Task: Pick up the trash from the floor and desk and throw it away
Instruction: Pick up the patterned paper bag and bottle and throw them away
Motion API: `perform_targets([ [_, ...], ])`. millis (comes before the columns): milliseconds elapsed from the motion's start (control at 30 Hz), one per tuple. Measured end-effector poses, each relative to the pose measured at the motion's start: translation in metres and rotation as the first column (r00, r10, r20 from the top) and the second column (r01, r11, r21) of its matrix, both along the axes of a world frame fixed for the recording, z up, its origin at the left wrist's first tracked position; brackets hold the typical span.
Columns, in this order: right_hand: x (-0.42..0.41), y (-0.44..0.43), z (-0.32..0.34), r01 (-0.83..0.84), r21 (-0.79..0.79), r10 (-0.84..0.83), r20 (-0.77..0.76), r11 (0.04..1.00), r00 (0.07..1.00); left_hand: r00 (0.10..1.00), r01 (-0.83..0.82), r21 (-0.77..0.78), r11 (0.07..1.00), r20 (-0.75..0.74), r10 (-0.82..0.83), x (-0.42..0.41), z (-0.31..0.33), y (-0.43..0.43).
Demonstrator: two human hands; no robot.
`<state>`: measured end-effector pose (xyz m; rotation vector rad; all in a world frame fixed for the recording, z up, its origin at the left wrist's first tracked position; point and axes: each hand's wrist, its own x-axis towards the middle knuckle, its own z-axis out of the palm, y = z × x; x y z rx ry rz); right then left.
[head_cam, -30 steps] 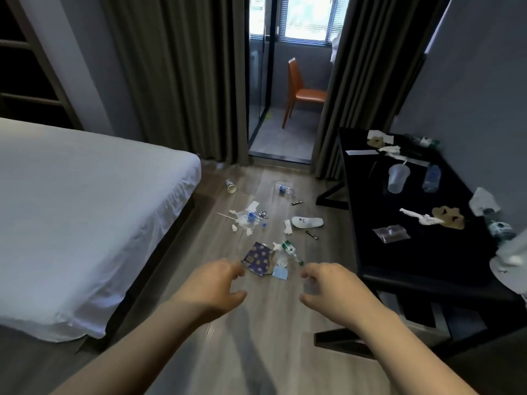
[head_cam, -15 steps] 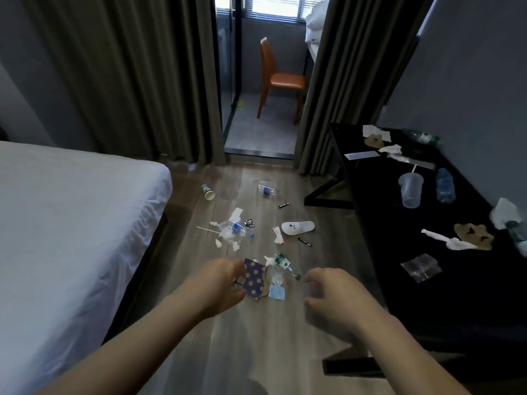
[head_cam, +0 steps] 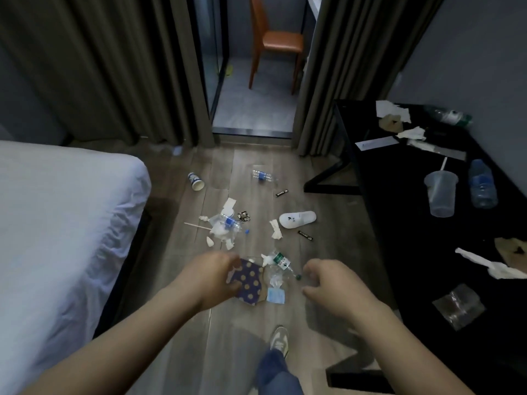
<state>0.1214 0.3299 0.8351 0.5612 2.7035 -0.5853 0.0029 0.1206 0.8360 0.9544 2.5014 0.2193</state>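
Trash lies scattered on the wooden floor between the bed and the black desk.

Floor, mid-strip:
- tipped paper cup toward the bed's side
- clear bottle near the doorway edge
- white slipper toward the desk's side
- crumpled tissue and plastic clustered in the middle
- closest in: dotted blue paper, crushed green-label bottle just beside it, small blue packet touching the paper's edge

Desk:
- plastic cup with straw and blue bottle upright by the wall edge
- twisted tissue and clear bag toward the near edge
- more paper scraps at the far corner

Hands: both reach forward above the floor litter. Left hand has fingers loosely curled and holds nothing; in view it overlaps the dotted paper's edge, contact cannot be told. Right hand is likewise loosely curled and holds nothing, near the green-label bottle's cap in view.

One shoe is planted on the floor below the hands.
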Motion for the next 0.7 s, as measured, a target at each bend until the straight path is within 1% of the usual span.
perform_targets([
  [67, -0.028, 0.026, -0.019, -0.007, -0.015, 0.007, 0.0, 1.0, 1.0, 1.0, -0.01, -0.011, 1.0, 0.004, 0.01, -0.025, -0.013, 0.022],
  [167, -0.065, 0.061, -0.051, -0.016, -0.048, 0.018, 0.04, 0.999, 0.999, 0.998, -0.04, -0.034, 0.999, 0.038, 0.041, -0.056, -0.036, 0.056],
  [367, -0.122, 0.111, -0.127, -0.036, -0.057, 0.036, 0.001, 0.998, 0.999, 0.989, -0.079, -0.071, 0.994, 0.119, 0.087, -0.117, -0.11, 0.103],
  [533, -0.154, 0.13, -0.22, -0.035, -0.058, 0.038, 0.052, 0.998, 0.998, 0.983, -0.067, -0.103, 0.992, 0.163, 0.083, -0.16, -0.205, 0.128],
  [700, -0.172, 0.132, -0.343, -0.006, -0.087, 0.015, 0.1, 0.996, 0.995, 0.973, 0.003, -0.137, 0.991, 0.23, 0.029, -0.186, -0.332, 0.141],
])
